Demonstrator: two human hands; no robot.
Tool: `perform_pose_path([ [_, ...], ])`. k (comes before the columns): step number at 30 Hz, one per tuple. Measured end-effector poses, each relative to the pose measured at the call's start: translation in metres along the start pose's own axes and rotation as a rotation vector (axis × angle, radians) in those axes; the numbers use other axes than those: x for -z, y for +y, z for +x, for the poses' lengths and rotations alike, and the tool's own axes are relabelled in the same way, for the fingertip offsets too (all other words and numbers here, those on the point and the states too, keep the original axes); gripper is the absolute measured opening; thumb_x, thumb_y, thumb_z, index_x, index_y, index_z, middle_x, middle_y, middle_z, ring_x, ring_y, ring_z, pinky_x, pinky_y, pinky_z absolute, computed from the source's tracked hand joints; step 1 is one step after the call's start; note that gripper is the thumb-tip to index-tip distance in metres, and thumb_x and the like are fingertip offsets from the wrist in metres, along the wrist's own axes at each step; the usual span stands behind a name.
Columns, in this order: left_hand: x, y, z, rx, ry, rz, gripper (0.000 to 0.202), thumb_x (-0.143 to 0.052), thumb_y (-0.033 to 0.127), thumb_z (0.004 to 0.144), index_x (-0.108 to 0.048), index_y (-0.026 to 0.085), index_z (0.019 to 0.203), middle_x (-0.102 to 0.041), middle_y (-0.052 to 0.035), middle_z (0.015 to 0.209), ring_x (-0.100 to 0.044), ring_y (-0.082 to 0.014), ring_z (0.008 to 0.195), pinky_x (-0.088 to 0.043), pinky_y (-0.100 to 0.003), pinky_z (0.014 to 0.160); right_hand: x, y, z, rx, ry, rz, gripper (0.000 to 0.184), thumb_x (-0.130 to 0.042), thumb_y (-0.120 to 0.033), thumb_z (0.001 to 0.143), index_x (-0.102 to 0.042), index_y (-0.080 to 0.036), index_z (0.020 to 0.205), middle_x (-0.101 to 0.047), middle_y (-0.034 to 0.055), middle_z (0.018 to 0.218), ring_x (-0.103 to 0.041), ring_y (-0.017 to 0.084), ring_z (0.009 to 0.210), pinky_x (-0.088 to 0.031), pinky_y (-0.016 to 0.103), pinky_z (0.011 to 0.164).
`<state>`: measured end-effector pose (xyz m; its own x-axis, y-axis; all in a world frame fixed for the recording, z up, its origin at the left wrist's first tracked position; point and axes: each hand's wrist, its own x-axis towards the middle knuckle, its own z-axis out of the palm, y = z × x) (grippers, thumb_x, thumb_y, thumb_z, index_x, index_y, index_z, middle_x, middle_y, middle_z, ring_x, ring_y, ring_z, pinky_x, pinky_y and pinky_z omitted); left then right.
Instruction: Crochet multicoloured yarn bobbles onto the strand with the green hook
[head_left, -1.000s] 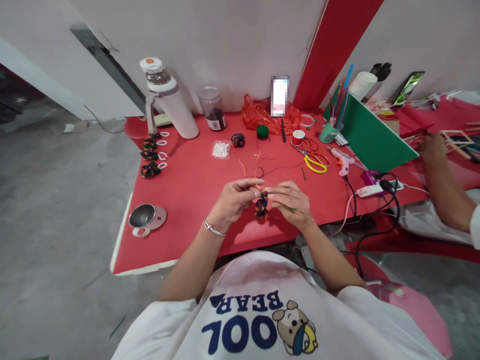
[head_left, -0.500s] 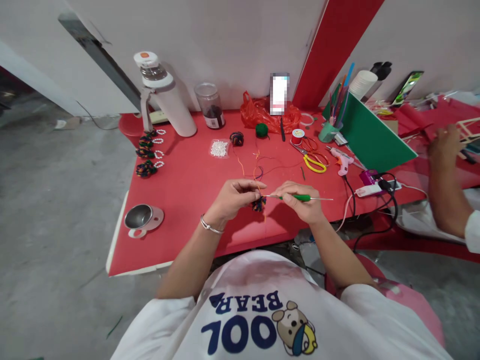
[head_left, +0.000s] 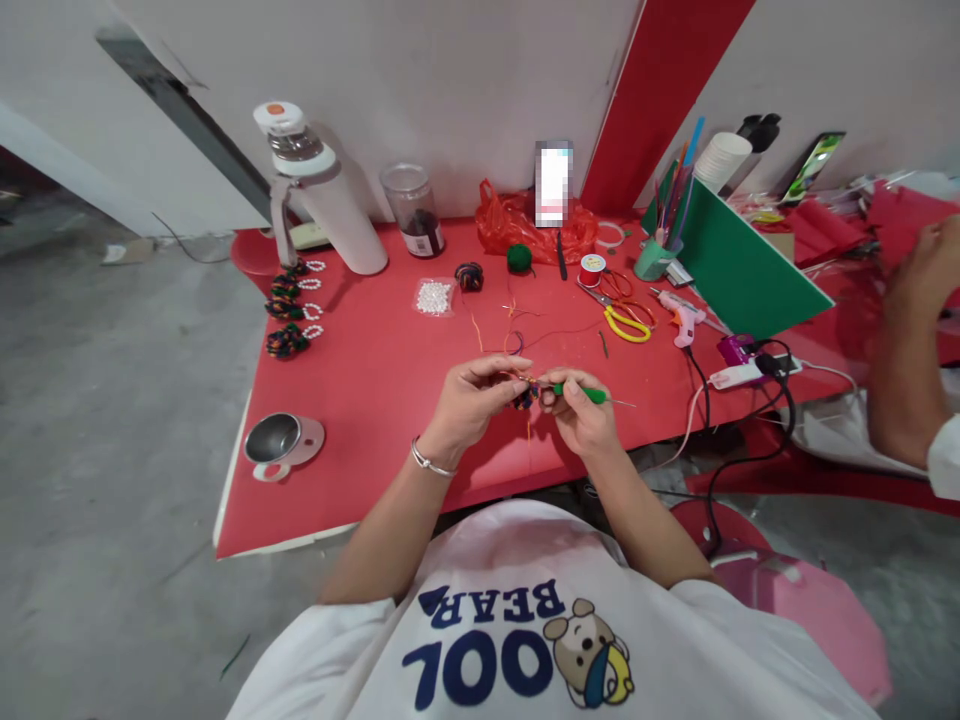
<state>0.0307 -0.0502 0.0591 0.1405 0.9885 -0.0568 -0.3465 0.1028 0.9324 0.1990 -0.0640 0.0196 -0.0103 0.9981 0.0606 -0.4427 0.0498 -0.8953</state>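
Observation:
My left hand pinches a small dark multicoloured crocheted piece above the red table. My right hand grips a green-handled crochet hook, its tip at the piece and its metal end pointing right. Thin orange and purple yarn strands run from the piece across the table towards a small dark yarn ball and a green yarn ball.
Behind stand a white flask, a jar, a red bag, a bag of white beads, yellow scissors, a glue gun, a green board. Finished pieces lie left, a metal cup near the edge. Another person's arm works at right.
My right hand has drawn in closer to my left, so the hook now sits shorter between them; one second ago the piece hung lower. The other person's hand has lifted farther right.

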Motion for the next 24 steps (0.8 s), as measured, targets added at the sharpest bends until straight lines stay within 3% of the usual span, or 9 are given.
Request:
perform_pose_path([
  [3, -0.003, 0.001, 0.000, -0.033, 0.036, 0.022, 0.034, -0.092, 0.028, 0.060, -0.083, 0.018, 0.092, -0.073, -0.0035, 0.074, -0.064, -0.0129, 0.067, -0.053, -0.026, 0.066, -0.001, 0.002, 0.000, 0.032, 0.015, -0.014, 0.032, -0.080, -0.057, 0.076, -0.075, -0.026, 0.086, -0.074, 0.0021, 0.079, -0.063, 0.014, 0.061, -0.055, 0.028, 0.055],
  [8, -0.012, -0.005, -0.001, -0.010, 0.079, 0.011, 0.036, -0.090, 0.027, 0.060, -0.082, 0.017, 0.094, -0.067, -0.0003, 0.068, -0.057, -0.0090, 0.058, -0.047, -0.023, 0.057, -0.004, 0.009, -0.006, 0.200, 0.053, -0.114, 0.029, -0.069, -0.057, 0.087, -0.076, -0.030, 0.092, -0.078, 0.0028, 0.092, -0.060, 0.013, 0.060, -0.054, 0.030, 0.056],
  [14, -0.023, -0.018, -0.004, -0.074, 0.216, 0.103, 0.040, -0.080, 0.019, 0.065, -0.079, 0.016, 0.105, -0.065, 0.0025, 0.067, -0.055, -0.0078, 0.059, -0.046, -0.022, 0.059, -0.006, 0.000, -0.016, 0.378, 0.080, -0.491, 0.017, -0.065, -0.041, 0.095, -0.079, -0.033, 0.100, -0.077, 0.0040, 0.104, -0.072, 0.023, 0.097, -0.062, 0.039, 0.085],
  [17, -0.029, -0.023, -0.005, -0.112, 0.270, 0.145, 0.039, -0.079, 0.021, 0.068, -0.079, 0.016, 0.107, -0.066, 0.0023, 0.070, -0.055, -0.0079, 0.060, -0.046, -0.022, 0.059, -0.009, -0.001, -0.019, 0.498, 0.082, -0.635, 0.018, -0.064, -0.035, 0.095, -0.079, -0.033, 0.104, -0.078, 0.0048, 0.106, -0.072, 0.023, 0.102, -0.061, 0.043, 0.095],
  [24, -0.036, -0.024, -0.007, -0.104, 0.251, 0.020, 0.044, -0.084, 0.025, 0.067, -0.078, 0.018, 0.110, -0.066, 0.0023, 0.070, -0.055, -0.0077, 0.061, -0.045, -0.021, 0.060, -0.013, 0.015, -0.020, 0.649, 0.170, -0.612, 0.019, -0.063, -0.035, 0.096, -0.077, -0.034, 0.109, -0.078, 0.0050, 0.110, -0.073, 0.023, 0.104, -0.059, 0.044, 0.098],
])
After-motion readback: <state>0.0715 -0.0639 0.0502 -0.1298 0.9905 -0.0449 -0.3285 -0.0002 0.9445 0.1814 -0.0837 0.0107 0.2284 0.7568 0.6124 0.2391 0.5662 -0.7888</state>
